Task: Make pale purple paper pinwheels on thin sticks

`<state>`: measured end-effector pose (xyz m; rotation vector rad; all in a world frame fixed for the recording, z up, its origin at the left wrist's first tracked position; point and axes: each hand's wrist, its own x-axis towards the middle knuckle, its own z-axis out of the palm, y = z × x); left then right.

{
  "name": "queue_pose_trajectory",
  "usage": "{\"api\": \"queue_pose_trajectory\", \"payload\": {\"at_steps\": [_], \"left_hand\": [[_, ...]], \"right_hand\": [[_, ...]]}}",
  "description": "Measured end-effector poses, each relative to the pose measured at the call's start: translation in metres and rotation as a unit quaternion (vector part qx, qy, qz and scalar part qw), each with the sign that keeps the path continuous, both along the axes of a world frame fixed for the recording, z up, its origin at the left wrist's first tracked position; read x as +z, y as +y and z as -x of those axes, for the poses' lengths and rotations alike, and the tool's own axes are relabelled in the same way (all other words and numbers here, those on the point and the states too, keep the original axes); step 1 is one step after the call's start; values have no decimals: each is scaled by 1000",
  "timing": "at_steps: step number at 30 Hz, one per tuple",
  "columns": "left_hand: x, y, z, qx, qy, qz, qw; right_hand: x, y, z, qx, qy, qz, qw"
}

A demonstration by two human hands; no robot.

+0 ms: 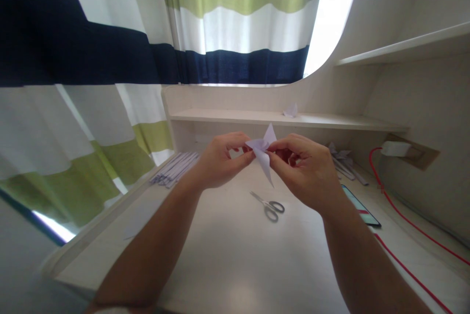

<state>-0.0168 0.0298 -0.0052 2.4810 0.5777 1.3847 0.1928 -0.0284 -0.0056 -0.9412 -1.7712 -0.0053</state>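
A small folded piece of white paper (263, 150) with pointed tips is held up above the desk between both hands. My left hand (220, 160) pinches its left side with fingers closed. My right hand (308, 169) pinches its right side, fingers curled around it. One long point of the paper hangs down toward the desk, another sticks up.
Grey-handled scissors (270, 205) lie on the pale desk (227, 255) below the hands. A stack of paper strips (174, 168) sits at the left, folded paper pieces (343, 157) at the right, a phone (362, 206) and red cable (407, 221) beside them. Another folded paper (291, 110) rests on the shelf.
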Motion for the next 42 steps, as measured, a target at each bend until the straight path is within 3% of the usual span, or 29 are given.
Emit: {"api": "queue_pose_trajectory", "payload": {"at_steps": [20, 24, 30, 37, 42], "left_hand": [[-6, 9, -2, 1, -21, -19, 1000], [-9, 19, -1, -41, -84, 57, 994], [-16, 33, -1, -184, -144, 231, 944], [-28, 50, 3, -215, -134, 291, 923], [-27, 51, 2, -216, -141, 295, 920]], "right_hand": [[-2, 6, -3, 9, 26, 8, 1000], [1, 6, -10, -10, 102, 13, 995], [3, 7, -12, -30, 166, -24, 985], [2, 8, -11, -3, 174, -14, 985], [1, 9, -13, 0, 169, -14, 985]]}}
